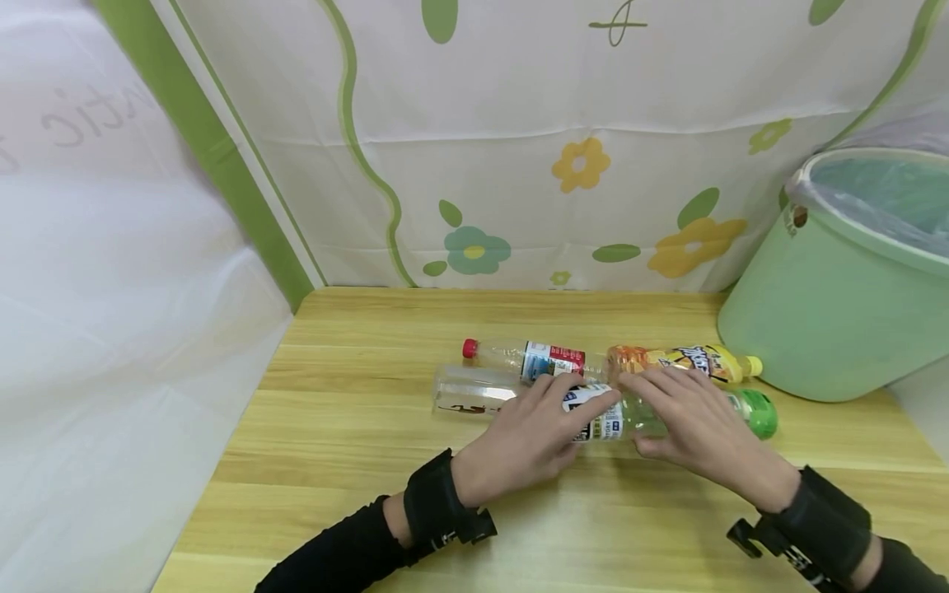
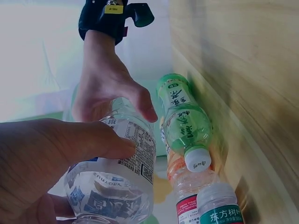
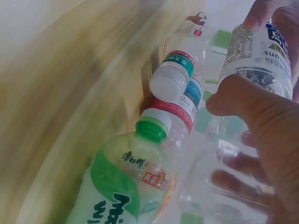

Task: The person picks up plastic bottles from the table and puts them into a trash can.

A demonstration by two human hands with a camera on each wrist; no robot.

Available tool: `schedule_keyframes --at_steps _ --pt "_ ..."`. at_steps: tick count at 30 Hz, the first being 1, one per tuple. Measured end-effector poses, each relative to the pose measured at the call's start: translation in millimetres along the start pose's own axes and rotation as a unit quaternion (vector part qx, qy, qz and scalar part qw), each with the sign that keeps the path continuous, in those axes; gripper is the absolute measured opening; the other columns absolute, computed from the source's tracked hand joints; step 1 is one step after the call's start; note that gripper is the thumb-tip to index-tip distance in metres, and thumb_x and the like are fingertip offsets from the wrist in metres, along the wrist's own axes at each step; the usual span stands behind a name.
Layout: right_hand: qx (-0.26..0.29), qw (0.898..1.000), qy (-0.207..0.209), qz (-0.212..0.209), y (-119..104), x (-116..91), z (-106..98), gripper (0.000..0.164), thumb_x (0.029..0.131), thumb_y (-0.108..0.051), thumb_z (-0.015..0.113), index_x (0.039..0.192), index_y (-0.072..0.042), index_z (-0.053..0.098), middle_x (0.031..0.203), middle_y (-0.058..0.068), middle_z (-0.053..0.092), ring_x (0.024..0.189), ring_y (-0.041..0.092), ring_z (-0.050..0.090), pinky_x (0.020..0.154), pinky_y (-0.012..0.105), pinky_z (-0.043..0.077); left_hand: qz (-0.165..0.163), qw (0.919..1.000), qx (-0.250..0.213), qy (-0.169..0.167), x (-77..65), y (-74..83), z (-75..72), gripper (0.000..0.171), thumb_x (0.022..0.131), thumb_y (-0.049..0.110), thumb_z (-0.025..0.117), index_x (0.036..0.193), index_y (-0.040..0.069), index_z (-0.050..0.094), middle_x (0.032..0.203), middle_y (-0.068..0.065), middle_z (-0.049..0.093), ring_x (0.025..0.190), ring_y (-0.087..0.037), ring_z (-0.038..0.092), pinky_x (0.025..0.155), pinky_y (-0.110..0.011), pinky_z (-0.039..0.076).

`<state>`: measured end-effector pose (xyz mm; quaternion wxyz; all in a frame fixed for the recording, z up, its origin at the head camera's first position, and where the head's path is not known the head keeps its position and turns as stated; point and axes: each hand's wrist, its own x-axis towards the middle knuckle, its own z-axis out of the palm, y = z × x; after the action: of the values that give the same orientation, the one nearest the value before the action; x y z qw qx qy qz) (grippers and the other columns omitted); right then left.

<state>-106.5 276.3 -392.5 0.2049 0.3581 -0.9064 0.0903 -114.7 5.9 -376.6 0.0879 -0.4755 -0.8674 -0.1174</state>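
Note:
Both hands hold a clear plastic bottle (image 1: 606,423) with a white and blue label, lying sideways above other bottles. My left hand (image 1: 528,424) grips its label part, the thumb across the label in the left wrist view. Around the bottle's other end curls my right hand (image 1: 700,424); its fingers show through the clear plastic in the right wrist view. Beneath lie a green tea bottle (image 3: 135,172) with a white cap and a clear bottle (image 1: 470,389) with a teal neck label, capped ends facing each other. The hands partly cover both.
Behind them lie a red-capped clear bottle (image 1: 554,361) and an orange drink bottle (image 1: 704,361) with a yellow cap. A pale green bin (image 1: 823,313) with a plastic liner stands at the right of the wooden table (image 1: 326,461). A flower-patterned curtain (image 1: 474,91) hangs along the back.

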Motion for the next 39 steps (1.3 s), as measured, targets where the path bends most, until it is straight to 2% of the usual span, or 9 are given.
schedule_keyframes --at_steps 10,20,25,29,32,36,39 --pt "0.010 1.000 -0.007 0.004 -1.8 0.6 -0.1 0.071 0.062 -0.021 0.089 0.128 -0.004 0.066 0.114 0.012 0.068 0.102 0.037 0.063 0.082 0.060 0.048 0.010 0.9998 0.003 0.016 -1.0 -0.4 2.2 0.077 0.092 0.024 0.076 0.158 0.027 0.036 0.144 -0.014 0.047 0.116 -0.029 0.054 0.066 -0.029 0.053" --pt "0.006 1.000 -0.013 0.010 -2.9 0.8 -4.1 0.073 0.062 -0.023 0.091 0.128 -0.003 0.066 0.112 0.012 0.068 0.100 0.035 0.064 0.080 0.060 0.049 0.007 0.9999 0.002 0.014 0.2 0.2 1.6 0.076 0.092 0.025 0.076 0.158 0.025 0.036 0.146 -0.012 0.046 0.119 -0.027 0.054 0.072 -0.032 0.056" --pt "0.000 1.000 -0.004 0.008 -0.1 0.6 -6.2 0.074 0.061 -0.024 0.091 0.128 -0.005 0.065 0.110 0.011 0.069 0.096 0.037 0.064 0.075 0.059 0.050 -0.003 0.9999 -0.010 0.012 -1.4 -0.7 -0.8 0.076 0.094 0.030 0.075 0.158 0.024 0.035 0.150 -0.011 0.044 0.128 -0.029 0.049 0.087 -0.041 0.056" --pt "-0.011 1.000 0.005 0.007 3.6 -1.1 -6.9 0.078 0.058 -0.026 0.092 0.128 -0.006 0.065 0.108 0.014 0.070 0.092 0.038 0.065 0.072 0.058 0.050 -0.006 0.9998 -0.006 0.018 -7.7 -7.1 -4.7 0.080 0.094 0.041 0.073 0.160 0.023 0.032 0.151 -0.011 0.044 0.134 -0.030 0.046 0.104 -0.046 0.045" --pt "-0.015 1.000 0.005 0.013 6.8 -3.6 -7.2 0.080 0.056 -0.026 0.093 0.128 -0.005 0.065 0.108 0.017 0.070 0.092 0.039 0.065 0.073 0.058 0.050 -0.012 0.9995 -0.016 0.023 -15.4 -15.8 -8.1 0.083 0.093 0.049 0.071 0.161 0.022 0.030 0.151 -0.012 0.044 0.136 -0.031 0.044 0.110 -0.048 0.038" --pt "-0.014 1.000 0.004 0.021 13.6 -7.6 -8.0 0.078 0.057 -0.025 0.092 0.128 -0.006 0.065 0.109 0.016 0.069 0.094 0.039 0.065 0.075 0.060 0.049 -0.044 0.9979 -0.043 0.020 -30.7 -30.5 -12.4 0.083 0.094 0.057 0.067 0.161 0.023 0.032 0.155 -0.012 0.041 0.140 -0.033 0.040 0.110 -0.053 0.036" --pt "-0.016 1.000 0.008 0.024 20.3 -10.6 -8.8 0.075 0.059 -0.026 0.090 0.127 -0.007 0.065 0.107 0.013 0.069 0.093 0.037 0.064 0.074 0.060 0.049 -0.085 0.9948 -0.055 0.010 -44.5 -42.4 -14.3 0.082 0.094 0.063 0.062 0.160 0.024 0.034 0.159 -0.010 0.035 0.143 -0.033 0.035 0.112 -0.057 0.032"
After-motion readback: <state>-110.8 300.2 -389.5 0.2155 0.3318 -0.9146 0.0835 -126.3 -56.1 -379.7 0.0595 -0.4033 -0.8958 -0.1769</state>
